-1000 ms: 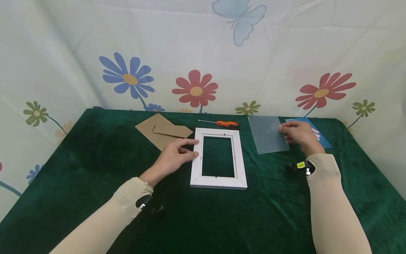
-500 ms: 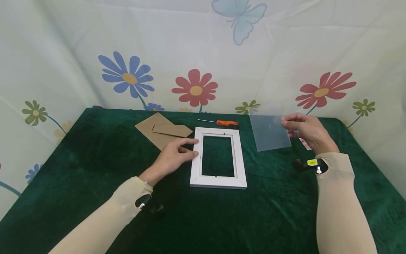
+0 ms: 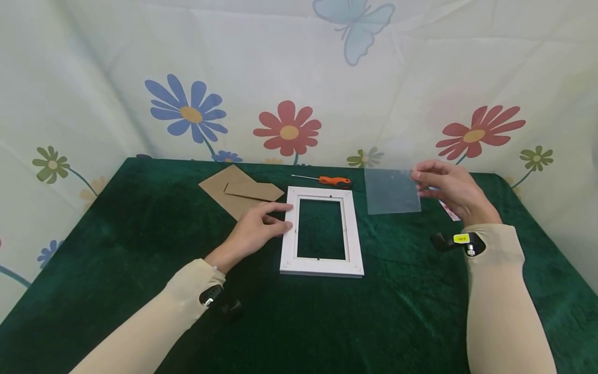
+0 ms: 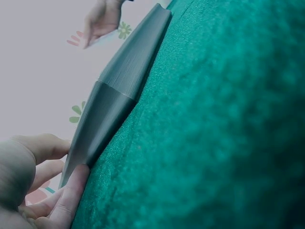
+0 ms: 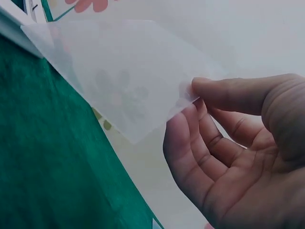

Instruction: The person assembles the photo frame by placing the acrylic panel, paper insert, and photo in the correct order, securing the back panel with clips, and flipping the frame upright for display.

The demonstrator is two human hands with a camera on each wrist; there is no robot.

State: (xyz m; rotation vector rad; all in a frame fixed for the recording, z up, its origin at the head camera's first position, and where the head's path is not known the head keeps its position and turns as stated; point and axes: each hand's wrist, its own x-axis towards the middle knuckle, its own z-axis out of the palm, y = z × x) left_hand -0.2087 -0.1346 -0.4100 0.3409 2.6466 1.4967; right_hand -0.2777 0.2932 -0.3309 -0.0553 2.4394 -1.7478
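Note:
A white picture frame [image 3: 321,266] lies flat on the green cloth. My left hand [image 3: 256,228] rests on its left border, index finger and thumb apart. In the left wrist view the frame's thick side [image 4: 107,102] appears grey, with fingertips [image 4: 82,172] touching it. My right hand [image 3: 455,189] holds up a clear plastic sheet [image 3: 392,192], pinching its right edge between thumb and fingers. The sheet hangs above the cloth to the right of the frame. In the right wrist view the sheet [image 5: 114,71] looks milky, and the thumb lies over its corner.
Behind the frame lies an orange-handled screwdriver [image 3: 334,181]. A brown backing board [image 3: 229,195] with a stand flap sits at the left, partly behind my left hand. A printed card [image 3: 449,211] is mostly hidden by my right hand. A flowered curtain [image 3: 243,62] closes off the back.
My right hand has lifted the plastic sheet off the cloth and shifted slightly right and up, tilting the sheet more upright. My left hand and the picture frame stay in place.

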